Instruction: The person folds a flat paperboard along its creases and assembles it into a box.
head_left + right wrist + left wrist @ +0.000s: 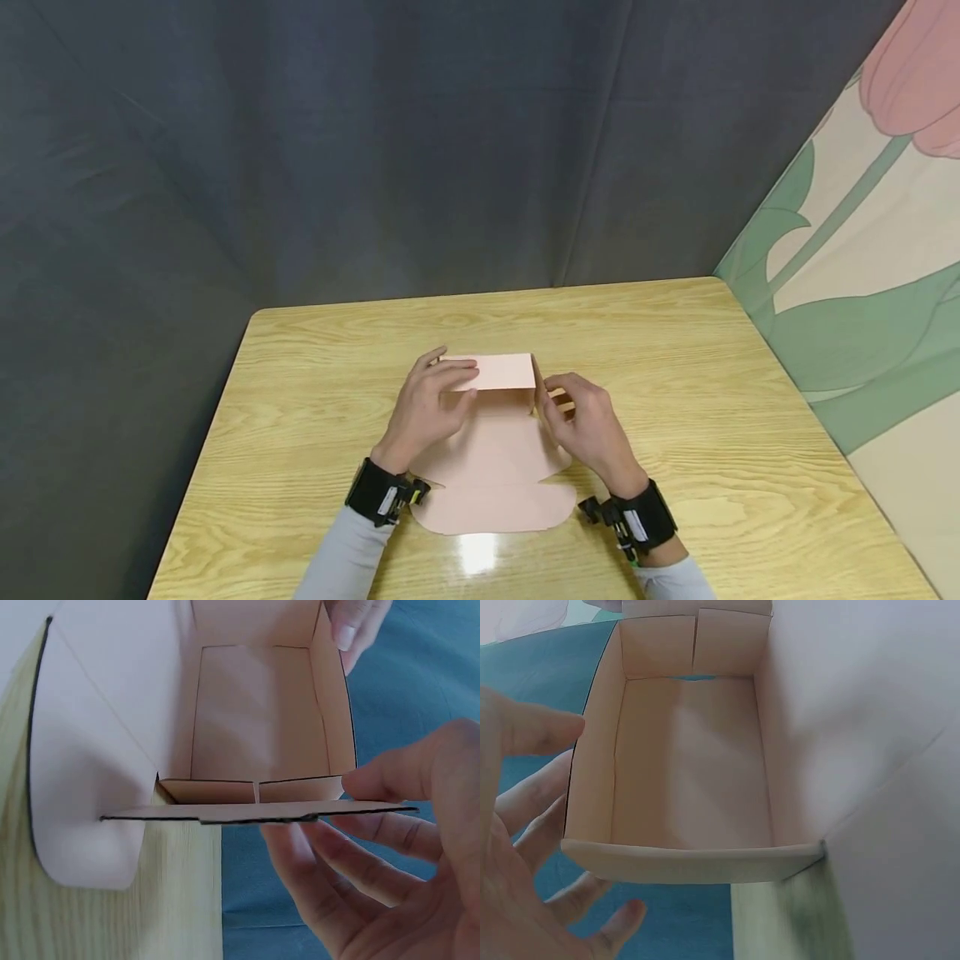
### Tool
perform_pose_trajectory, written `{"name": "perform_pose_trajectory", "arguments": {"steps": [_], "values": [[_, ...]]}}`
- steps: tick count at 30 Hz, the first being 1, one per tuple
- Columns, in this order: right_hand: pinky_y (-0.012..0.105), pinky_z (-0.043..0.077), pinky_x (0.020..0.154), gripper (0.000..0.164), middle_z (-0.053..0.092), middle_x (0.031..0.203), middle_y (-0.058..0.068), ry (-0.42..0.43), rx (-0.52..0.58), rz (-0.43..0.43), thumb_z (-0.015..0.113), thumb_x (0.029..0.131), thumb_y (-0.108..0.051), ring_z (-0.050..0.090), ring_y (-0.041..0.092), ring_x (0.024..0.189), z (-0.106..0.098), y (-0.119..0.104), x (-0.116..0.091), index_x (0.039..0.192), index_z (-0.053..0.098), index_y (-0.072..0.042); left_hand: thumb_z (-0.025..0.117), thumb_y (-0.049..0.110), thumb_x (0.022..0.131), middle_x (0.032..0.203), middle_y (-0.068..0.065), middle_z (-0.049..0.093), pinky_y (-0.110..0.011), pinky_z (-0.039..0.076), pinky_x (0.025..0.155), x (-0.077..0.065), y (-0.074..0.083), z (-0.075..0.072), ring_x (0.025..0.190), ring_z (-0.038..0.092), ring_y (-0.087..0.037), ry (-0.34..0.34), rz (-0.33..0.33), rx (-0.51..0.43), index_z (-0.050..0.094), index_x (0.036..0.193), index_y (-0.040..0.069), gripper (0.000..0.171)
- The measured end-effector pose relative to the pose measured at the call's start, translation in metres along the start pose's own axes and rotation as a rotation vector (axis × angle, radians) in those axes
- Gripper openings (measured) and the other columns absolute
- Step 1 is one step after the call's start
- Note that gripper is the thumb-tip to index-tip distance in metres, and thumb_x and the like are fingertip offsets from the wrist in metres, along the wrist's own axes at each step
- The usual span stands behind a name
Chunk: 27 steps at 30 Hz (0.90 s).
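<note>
A pale pink cardboard box (513, 372), partly folded, sits on the table with its broad lid panel (491, 454) spread toward me. My left hand (427, 404) holds the box's far-left corner. In the left wrist view its thumb is at the edge of the long wall (596, 772), with the other fingers spread behind. My right hand (592, 421) grips the right end, thumb on the wall's edge and fingers behind the raised end flap (262, 812). Two short tabs (206, 791) meet with a narrow slit behind that flap. Inside, the box's bottom (697, 765) is bare.
A wood-grain table (322, 433) carries the box near its front middle. Dark curtain fabric (420, 167) hangs behind it, and a flower-patterned cloth (862, 333) borders the right side. The lid's rounded front flap (495, 508) lies near my wrists, which bear black straps (647, 515).
</note>
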State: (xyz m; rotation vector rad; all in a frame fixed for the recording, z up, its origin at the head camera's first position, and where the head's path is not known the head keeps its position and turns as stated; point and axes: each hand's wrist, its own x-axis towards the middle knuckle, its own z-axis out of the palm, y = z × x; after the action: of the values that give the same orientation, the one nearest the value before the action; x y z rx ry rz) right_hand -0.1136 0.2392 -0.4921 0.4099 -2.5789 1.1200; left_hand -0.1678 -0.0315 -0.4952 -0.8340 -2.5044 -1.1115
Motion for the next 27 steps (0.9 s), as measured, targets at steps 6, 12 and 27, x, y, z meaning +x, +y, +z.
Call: {"name": "perform_pose_trajectory", "arguments": {"steps": [6, 12, 27], "values": [[0.023, 0.062, 0.065, 0.016, 0.077, 0.117, 0.021, -0.042, 0.089, 0.091, 0.07, 0.098, -0.004, 0.078, 0.03, 0.092, 0.0, 0.0, 0.0, 0.113, 0.073, 0.0, 0.079, 0.024, 0.098, 0.141, -0.005, 0.071, -0.052, 0.036, 0.128, -0.007, 0.005, 0.003, 0.127, 0.071, -0.024, -0.006, 0.0, -0.036, 0.076, 0.131, 0.007, 0.037], [0.027, 0.063, 0.065, 0.011, 0.072, 0.132, 0.02, -0.064, 0.135, 0.148, 0.072, 0.096, -0.003, 0.077, 0.029, 0.093, 0.004, -0.001, -0.002, 0.107, 0.072, -0.003, 0.077, 0.018, 0.1, 0.145, -0.004, 0.068, -0.052, 0.039, 0.125, -0.011, 0.006, 0.003, 0.132, 0.068, -0.024, -0.028, -0.022, -0.07, 0.074, 0.135, 0.009, 0.036], [0.031, 0.064, 0.06, 0.023, 0.062, 0.146, 0.017, -0.129, 0.247, 0.11, 0.07, 0.099, -0.003, 0.075, 0.03, 0.095, -0.004, 0.007, 0.0, 0.122, 0.067, -0.002, 0.073, 0.018, 0.103, 0.149, 0.0, 0.066, -0.045, 0.034, 0.129, -0.006, 0.009, 0.007, 0.136, 0.065, -0.018, -0.074, -0.065, -0.103, 0.072, 0.139, 0.013, 0.037]]}}
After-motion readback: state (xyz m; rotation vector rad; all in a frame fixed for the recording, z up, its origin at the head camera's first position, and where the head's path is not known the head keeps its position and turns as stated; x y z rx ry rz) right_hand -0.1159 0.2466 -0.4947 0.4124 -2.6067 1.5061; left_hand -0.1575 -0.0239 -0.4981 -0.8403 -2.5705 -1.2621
